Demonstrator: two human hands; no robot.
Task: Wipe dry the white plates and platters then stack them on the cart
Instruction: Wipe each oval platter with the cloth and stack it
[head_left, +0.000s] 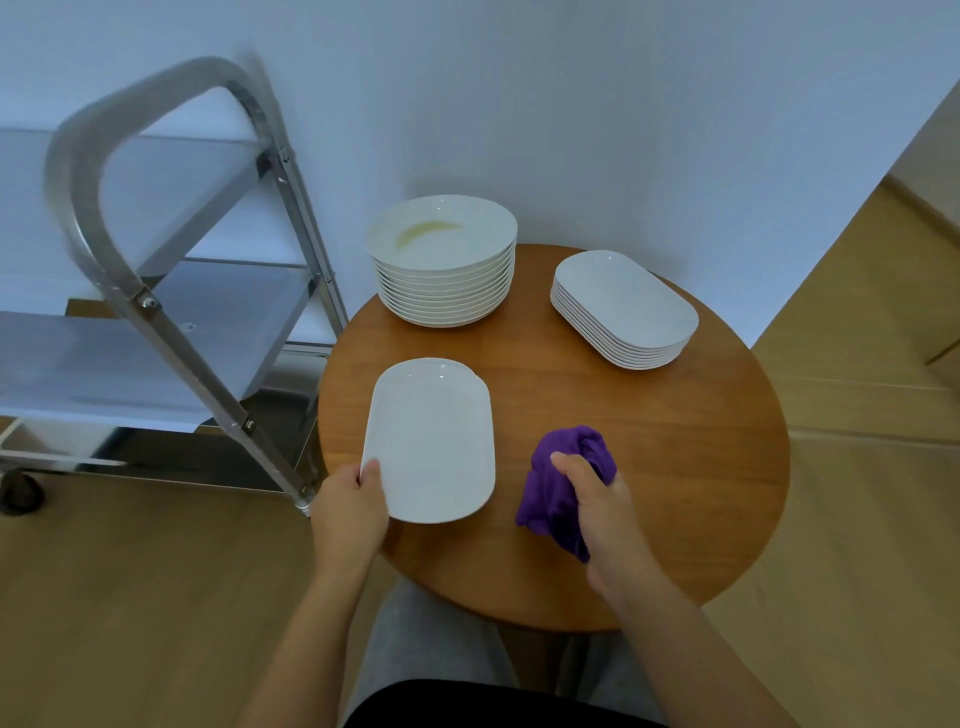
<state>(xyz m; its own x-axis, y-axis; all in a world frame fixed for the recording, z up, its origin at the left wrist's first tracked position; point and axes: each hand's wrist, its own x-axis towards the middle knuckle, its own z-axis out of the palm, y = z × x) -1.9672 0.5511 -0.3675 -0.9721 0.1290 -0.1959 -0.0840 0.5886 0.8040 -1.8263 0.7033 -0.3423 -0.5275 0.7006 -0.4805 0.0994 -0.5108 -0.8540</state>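
Left hand (349, 512): thumb over the near rim of a single white platter (431, 441), fingers hidden beneath; platter lay near the round table's (675, 467) left edge; judged rigid, glazed, slippery if damp, breakable; best held by its rim. Right hand (597, 512): curled round a bunched purple cloth (558, 488), soft and light. Beyond: platter stack (623, 306) right, plate stack (441, 260) left, weighty together; steel cart (156, 312) stood left of the table.
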